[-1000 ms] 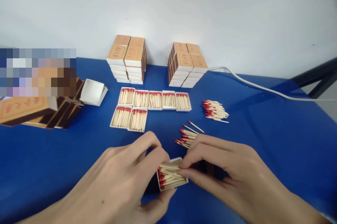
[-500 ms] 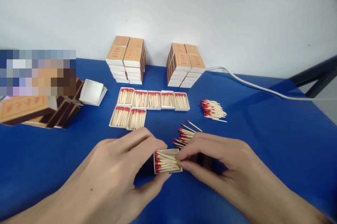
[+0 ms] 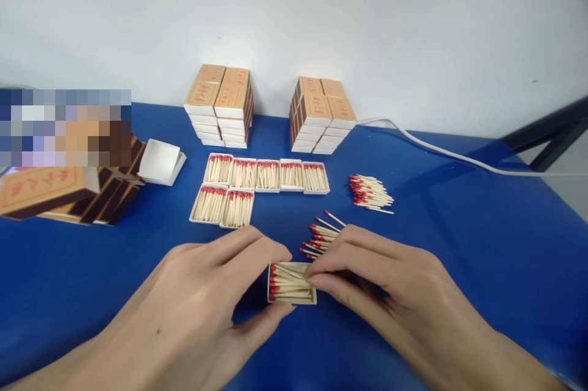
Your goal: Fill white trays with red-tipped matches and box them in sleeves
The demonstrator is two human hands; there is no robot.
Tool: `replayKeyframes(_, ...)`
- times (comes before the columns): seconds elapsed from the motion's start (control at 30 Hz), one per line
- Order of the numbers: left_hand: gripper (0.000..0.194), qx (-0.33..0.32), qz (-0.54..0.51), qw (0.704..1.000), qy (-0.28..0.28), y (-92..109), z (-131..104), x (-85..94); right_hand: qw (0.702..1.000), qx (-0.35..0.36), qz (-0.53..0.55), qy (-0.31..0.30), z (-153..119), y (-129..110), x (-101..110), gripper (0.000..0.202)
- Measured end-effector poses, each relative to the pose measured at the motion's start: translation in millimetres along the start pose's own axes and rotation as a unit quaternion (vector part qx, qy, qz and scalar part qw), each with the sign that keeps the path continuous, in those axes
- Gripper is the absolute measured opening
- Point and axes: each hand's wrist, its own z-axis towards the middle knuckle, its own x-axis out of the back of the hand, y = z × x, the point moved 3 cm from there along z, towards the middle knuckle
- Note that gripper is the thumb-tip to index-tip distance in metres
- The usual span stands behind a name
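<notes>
A small white tray (image 3: 292, 301) with red-headed matches (image 3: 287, 284) lying in it sits on the blue table, heads toward the left. My left hand (image 3: 202, 299) grips this tray by its long sides, fingers at the far edge and thumb at the near edge. At the tray's right end, my right hand (image 3: 386, 293) pinches matchsticks between thumb and fingertips; how many is hidden. Loose matches (image 3: 321, 238) lie just beyond, partly covered by my right hand. A second pile of matches (image 3: 371, 192) rests farther back to the right.
Several match-filled trays (image 3: 267, 176) form two rows in the middle. Behind them stand two stacks of closed matchboxes (image 3: 219, 106), (image 3: 321, 112). Empty white trays (image 3: 160, 161) and piled matchbox sleeves (image 3: 50, 192) are at left. A white cable (image 3: 436, 149) runs along the back right.
The matches at my right fingertips have settled lower and straighter in the tray. My right fingers have shifted slightly left, while my left hand keeps its hold.
</notes>
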Motion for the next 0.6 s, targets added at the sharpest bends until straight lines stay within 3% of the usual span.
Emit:
replayKeyframes(0.17, 0.017, 0.003, -0.007, 1.000, 0.013, 3, 0, 2.7, 0.999, -0.013, -0.004, 0.049, 0, -6, 4, 0.008)
replayKeyframes(0.4, 0.014, -0.001, 0.040, 0.998, 0.048, 7, -12, 1.2, 0.983, -0.057, -0.059, 0.167, -5, -5, 14, 0.009)
replayKeyframes(0.5, 0.010, -0.040, 0.058, 0.993, 0.095, 7, -14, 3.6, 0.970, -0.084, -0.088, 0.209, -2, 1, 19, 0.008)
replayKeyframes(0.6, 0.006, -0.070, 0.061, 0.989, 0.111, 5, -12, 4.6, 0.965, -0.113, -0.110, 0.211, 1, 9, 22, 0.005)
